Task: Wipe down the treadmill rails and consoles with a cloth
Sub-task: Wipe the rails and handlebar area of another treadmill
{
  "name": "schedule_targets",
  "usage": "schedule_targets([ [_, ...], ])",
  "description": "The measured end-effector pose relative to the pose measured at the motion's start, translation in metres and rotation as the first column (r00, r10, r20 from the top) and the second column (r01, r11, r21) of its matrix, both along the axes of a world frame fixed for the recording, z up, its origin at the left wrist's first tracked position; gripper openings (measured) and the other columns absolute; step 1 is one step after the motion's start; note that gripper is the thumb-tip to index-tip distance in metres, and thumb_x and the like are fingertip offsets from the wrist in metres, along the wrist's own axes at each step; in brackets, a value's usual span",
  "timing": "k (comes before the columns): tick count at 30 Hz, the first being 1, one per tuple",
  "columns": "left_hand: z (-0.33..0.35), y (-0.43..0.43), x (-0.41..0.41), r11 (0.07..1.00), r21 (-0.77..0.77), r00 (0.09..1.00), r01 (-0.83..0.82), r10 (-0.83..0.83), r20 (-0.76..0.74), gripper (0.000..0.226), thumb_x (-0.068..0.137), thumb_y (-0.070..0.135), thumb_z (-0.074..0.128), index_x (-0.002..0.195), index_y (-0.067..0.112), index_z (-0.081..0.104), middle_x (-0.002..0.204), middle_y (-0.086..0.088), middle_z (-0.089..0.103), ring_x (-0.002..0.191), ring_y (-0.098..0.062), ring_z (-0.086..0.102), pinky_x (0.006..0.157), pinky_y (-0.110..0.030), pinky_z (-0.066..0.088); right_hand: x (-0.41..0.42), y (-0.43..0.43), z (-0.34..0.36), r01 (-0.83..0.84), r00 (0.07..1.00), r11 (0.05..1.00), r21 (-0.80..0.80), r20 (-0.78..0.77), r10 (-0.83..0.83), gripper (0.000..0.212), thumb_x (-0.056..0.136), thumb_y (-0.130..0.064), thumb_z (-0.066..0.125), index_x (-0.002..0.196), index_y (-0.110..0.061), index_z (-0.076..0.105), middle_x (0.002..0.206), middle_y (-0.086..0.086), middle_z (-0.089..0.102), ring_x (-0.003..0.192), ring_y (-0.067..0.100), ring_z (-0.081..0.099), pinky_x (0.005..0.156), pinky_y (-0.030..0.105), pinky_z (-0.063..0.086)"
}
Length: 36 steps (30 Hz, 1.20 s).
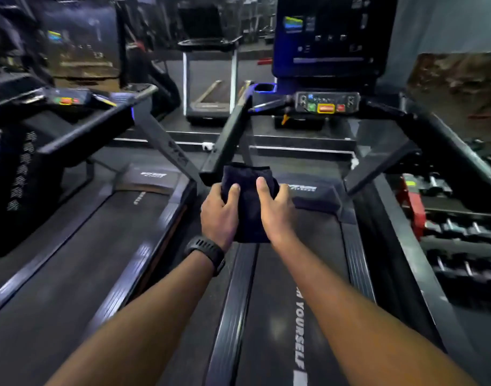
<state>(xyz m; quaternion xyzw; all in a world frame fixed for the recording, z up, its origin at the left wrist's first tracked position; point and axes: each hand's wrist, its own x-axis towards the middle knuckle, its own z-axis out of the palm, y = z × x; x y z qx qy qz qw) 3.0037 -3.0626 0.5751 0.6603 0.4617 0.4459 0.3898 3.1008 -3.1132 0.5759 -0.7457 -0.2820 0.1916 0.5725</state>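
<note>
A dark folded cloth (pixel 248 207) is held in front of me over the treadmill belt (pixel 277 316). My left hand (pixel 219 215) grips its left edge, thumb on top, and my right hand (pixel 277 210) grips its right edge the same way. Just beyond the cloth is the near end of the treadmill's left rail (pixel 227 140), a black bar that rises toward the console. The console (pixel 326 103) with coloured buttons sits below a large screen (pixel 330 37). On the far side, the right rail (pixel 458 151) slopes down toward me.
A second treadmill with its own rail (pixel 96 121) and console (pixel 66 100) stands on the left. A dumbbell rack (pixel 461 227) lines the right side. Another treadmill (pixel 211 79) stands farther back on the gym floor.
</note>
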Motion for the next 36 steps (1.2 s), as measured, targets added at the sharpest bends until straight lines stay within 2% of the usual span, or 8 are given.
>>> schedule_targets([
  [2, 0.027, 0.021, 0.014, 0.998, -0.019, 0.998, -0.052, 0.051, -0.025, 0.024, 0.100, 0.036, 0.054, 0.092, 0.014, 0.059, 0.085, 0.007, 0.063, 0.084, -0.019, 0.060, 0.070, -0.031, 0.038, 0.021, 0.028, 0.025, -0.037, 0.999, 0.999, -0.019, 0.021, 0.038, 0.058, 0.098, -0.061, 0.050, 0.123, -0.009, 0.054, 0.124, 0.014, 0.065, 0.115, 0.034, 0.059, 0.092, 0.042, 0.046],
  [6, 0.057, 0.054, 0.027, 0.990, -0.031, 0.989, -0.140, 0.139, -0.042, 0.022, 0.098, 0.039, 0.054, 0.091, 0.018, 0.056, 0.089, 0.002, 0.064, 0.087, -0.022, 0.060, 0.078, -0.040, 0.048, 0.043, 0.076, 0.051, -0.096, 0.994, 0.993, -0.066, 0.053, 0.099, 0.055, 0.098, -0.062, 0.050, 0.118, -0.011, 0.056, 0.123, 0.014, 0.065, 0.117, 0.035, 0.058, 0.099, 0.046, 0.045],
  [13, 0.041, 0.129, 0.038, 0.950, -0.040, 0.929, -0.309, 0.292, -0.228, 0.026, 0.099, 0.040, 0.051, 0.094, 0.015, 0.054, 0.104, -0.010, 0.062, 0.100, -0.033, 0.055, 0.087, -0.047, 0.045, 0.061, 0.160, 0.055, -0.309, 0.944, 0.930, -0.201, 0.055, 0.325, 0.045, 0.100, -0.059, 0.048, 0.111, -0.016, 0.052, 0.105, 0.004, 0.061, 0.105, 0.033, 0.060, 0.076, 0.037, 0.039],
  [19, 0.009, 0.183, 0.046, 0.916, -0.104, 0.878, -0.387, 0.332, -0.344, 0.032, 0.099, 0.039, 0.050, 0.110, 0.010, 0.056, 0.119, -0.010, 0.056, 0.114, -0.031, 0.045, 0.098, -0.047, 0.040, 0.075, 0.236, 0.037, -0.371, 0.867, 0.883, -0.289, 0.233, 0.440, 0.046, 0.100, -0.058, 0.049, 0.114, -0.015, 0.057, 0.118, 0.009, 0.067, 0.111, 0.032, 0.060, 0.077, 0.034, 0.035],
  [24, -0.008, 0.217, 0.054, 0.898, -0.199, 0.879, -0.393, 0.304, -0.368, 0.027, 0.098, 0.036, 0.052, 0.110, 0.012, 0.052, 0.117, -0.006, 0.052, 0.110, -0.029, 0.048, 0.094, -0.045, 0.042, 0.081, 0.299, 0.034, -0.411, 0.684, 0.832, -0.373, 0.477, 0.552, 0.052, 0.097, -0.063, 0.050, 0.116, -0.016, 0.061, 0.119, 0.008, 0.067, 0.113, 0.034, 0.058, 0.093, 0.047, 0.044],
  [27, -0.017, 0.224, 0.060, 0.886, -0.260, 0.894, -0.383, 0.284, -0.347, 0.021, 0.098, 0.031, 0.053, 0.101, 0.011, 0.047, 0.108, -0.005, 0.049, 0.099, -0.028, 0.051, 0.088, -0.043, 0.044, 0.082, 0.329, 0.025, -0.419, 0.547, 0.778, -0.468, 0.554, 0.628, 0.055, 0.095, -0.066, 0.049, 0.119, -0.017, 0.062, 0.121, 0.006, 0.062, 0.115, 0.032, 0.054, 0.092, 0.048, 0.043],
  [32, -0.027, 0.233, 0.071, 0.844, -0.280, 0.859, -0.458, 0.339, -0.384, 0.027, 0.101, 0.037, 0.048, 0.110, 0.012, 0.051, 0.113, -0.004, 0.051, 0.102, -0.024, 0.052, 0.091, -0.042, 0.044, 0.086, 0.354, 0.003, -0.407, 0.322, 0.778, -0.480, 0.721, 0.613, 0.051, 0.094, -0.057, 0.056, 0.133, -0.023, 0.056, 0.127, 0.004, 0.054, 0.112, 0.029, 0.053, 0.087, 0.049, 0.046],
  [36, -0.034, 0.231, 0.083, 0.818, -0.232, 0.810, -0.527, 0.400, -0.429, 0.018, 0.101, 0.024, 0.043, 0.108, 0.011, 0.053, 0.107, -0.005, 0.055, 0.099, -0.025, 0.051, 0.091, -0.044, 0.044, 0.088, 0.354, -0.015, -0.624, 0.089, 0.566, -0.539, 0.671, 0.736, 0.048, 0.089, -0.061, 0.048, 0.125, -0.032, 0.065, 0.133, -0.006, 0.059, 0.121, 0.024, 0.055, 0.094, 0.048, 0.043],
])
